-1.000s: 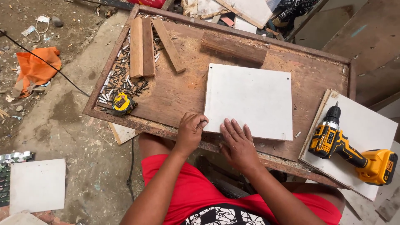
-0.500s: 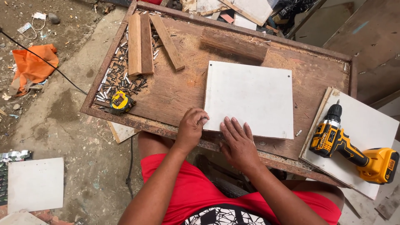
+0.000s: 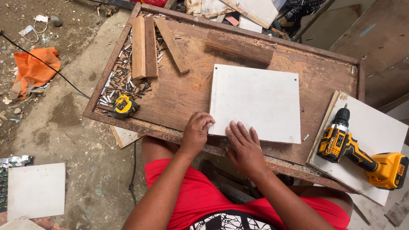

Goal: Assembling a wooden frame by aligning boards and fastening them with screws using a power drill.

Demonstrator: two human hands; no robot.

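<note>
White square panel [image 3: 255, 102] lies flat on the worn wooden worktable [image 3: 187, 93], toward its right-centre, near edge close to the table's rusty front rim. Small holes at its far corners. Left hand [image 3: 197, 133] is curled at the panel's near-left corner, fingers pinched on something small and pale there; can't tell what. Right hand [image 3: 244, 147] lies flat, fingers spread, on the panel's near edge, just right of the left hand.

Far of the panel: a short wood block [image 3: 239, 47], touching or almost. Left of that, a slanted wood strip [image 3: 172, 39] and two strips side by side [image 3: 144, 47]. Pile of screws [image 3: 123, 79] along the table's left side, yellow tape measure [image 3: 124, 106] at its near end.

Right of the table: yellow-black cordless drill [image 3: 362, 149] lying on a second white board [image 3: 375, 123]. Left on the ground: black cable [image 3: 42, 64], orange cloth [image 3: 36, 68], white tile [image 3: 36, 190].
</note>
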